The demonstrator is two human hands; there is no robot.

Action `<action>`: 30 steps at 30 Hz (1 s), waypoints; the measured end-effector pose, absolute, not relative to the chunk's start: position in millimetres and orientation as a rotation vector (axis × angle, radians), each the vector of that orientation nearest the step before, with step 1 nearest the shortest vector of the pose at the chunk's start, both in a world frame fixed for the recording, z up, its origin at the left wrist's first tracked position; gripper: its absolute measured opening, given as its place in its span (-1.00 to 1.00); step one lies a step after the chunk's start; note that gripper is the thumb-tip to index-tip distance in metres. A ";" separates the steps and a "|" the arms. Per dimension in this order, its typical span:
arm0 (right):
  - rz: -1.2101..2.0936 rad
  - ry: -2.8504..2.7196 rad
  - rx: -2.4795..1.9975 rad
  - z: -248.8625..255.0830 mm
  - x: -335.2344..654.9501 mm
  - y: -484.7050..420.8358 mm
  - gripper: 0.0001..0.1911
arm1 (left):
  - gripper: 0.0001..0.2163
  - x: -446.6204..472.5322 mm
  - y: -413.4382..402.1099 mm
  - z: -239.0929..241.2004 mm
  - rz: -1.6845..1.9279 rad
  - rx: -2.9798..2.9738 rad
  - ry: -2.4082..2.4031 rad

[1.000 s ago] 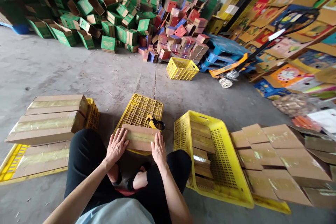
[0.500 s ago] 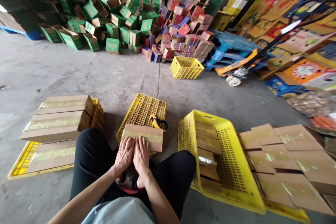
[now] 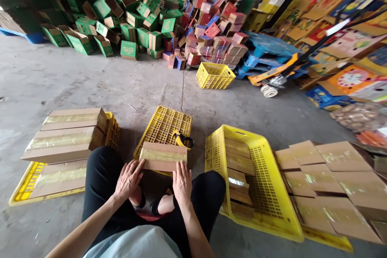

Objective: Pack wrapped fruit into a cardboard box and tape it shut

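Note:
A taped cardboard box [image 3: 163, 156] lies in front of me on an upturned yellow crate [image 3: 169, 123], a strip of clear tape running along its top. At the box's near left corner, my left hand [image 3: 129, 178] has its fingers stretched out and touches the edge. My right hand [image 3: 182, 182] rests flat-fingered at the near right corner. Neither hand is wrapped round the box. Behind the box, a yellow and black tape dispenser [image 3: 183, 139] sits on the crate.
Taped boxes [image 3: 65, 139] lie on yellow crates at my left. A yellow crate [image 3: 269, 181] holding several small boxes stands at my right, beside more taped boxes [image 3: 332, 181]. Farther off are a small yellow crate [image 3: 215, 75], a pallet jack [image 3: 278, 74] and heaped green cartons [image 3: 130, 32].
My hands were side by side on the tape at the box's near middle. They have slid apart, the left to the left corner and the right to the right corner.

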State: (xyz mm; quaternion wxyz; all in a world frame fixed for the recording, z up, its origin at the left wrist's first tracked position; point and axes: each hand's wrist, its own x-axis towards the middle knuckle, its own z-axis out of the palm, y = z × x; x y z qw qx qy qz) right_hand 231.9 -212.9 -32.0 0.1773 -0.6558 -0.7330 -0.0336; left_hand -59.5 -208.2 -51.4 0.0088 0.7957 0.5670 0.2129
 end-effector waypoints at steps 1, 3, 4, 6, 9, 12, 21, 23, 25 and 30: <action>-0.110 -2.070 -1.859 -33.9 234.1 -213.2 -0.48 | -0.42 -57.5 -209.2 -52.5 0.686 2.471 1.784; -0.141 -2.059 -1.863 -37.3 233.0 -212.6 -0.46 | -0.39 -51.7 -209.9 -55.0 0.741 2.433 1.817; -0.156 -2.053 -1.864 -38.4 229.9 -212.0 -0.45 | -0.37 -48.7 -209.9 -56.3 0.769 2.416 1.830; -0.169 -2.056 -1.851 -39.2 220.1 -210.3 -0.44 | -0.36 -44.4 -209.3 -58.9 0.814 2.400 1.830; -0.119 -2.108 -1.785 -37.8 199.0 -208.5 -0.46 | -0.33 -43.4 -208.3 -62.9 0.859 2.406 1.798; -0.023 -2.179 -1.705 -35.9 173.7 -206.3 -0.46 | -0.32 -45.5 -207.3 -66.9 0.907 2.393 1.792; 0.210 -2.377 -1.370 -19.9 110.4 -161.3 -0.51 | -0.39 -47.9 -206.1 -70.8 0.927 2.327 1.766; 0.251 -2.405 -1.328 -11.5 101.6 -148.0 -0.52 | -0.42 -48.9 -206.9 -69.3 0.935 2.335 1.747; 0.270 -2.434 -1.297 -5.1 94.7 -139.3 -0.54 | -0.44 -50.1 -208.6 -68.5 0.949 2.339 1.748; 0.264 -2.442 -1.349 -8.0 91.6 -138.7 -0.51 | -0.44 -53.6 -212.9 -68.3 0.925 2.370 1.773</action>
